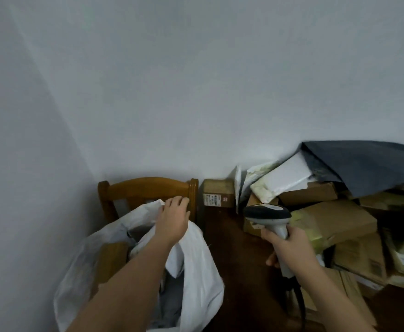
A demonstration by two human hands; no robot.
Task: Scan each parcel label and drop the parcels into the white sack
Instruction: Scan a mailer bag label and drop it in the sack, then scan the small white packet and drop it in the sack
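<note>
The left hand point(173, 218) reaches over the sack point(196, 267), which sits at 7 o'clock with its mouth open on a chair point(146, 186). If that hand lets the rim sag, the mouth will likely fold shut and the next parcel could land on the cloth or slide to the floor. The sack already looks fairly full of grey and white packets, so a bulky box may catch on the rim. The heap point(335, 212) at 3 o'clock is loosely stacked, with mailers and a dark bag leaning on top; pulling 1 box from low down could bring others off the table point(232, 248). The scanner's cable hangs below the right hand point(289, 250) and might snag on a box corner.

The left hand's fingers are lightly curled and close together, tips at the far rim of the sack near the chair's top rail; whether they pinch the cloth or only rest on it I cannot tell. No parcel is in that hand. The right hand's fingers are wrapped tight round the handle of the scanner point(268, 216), whose head points toward 9 o'clock, at no label that I can make out. A small labelled box point(217, 194) stands at 12 o'clock by the wall, apart from both hands.
</note>
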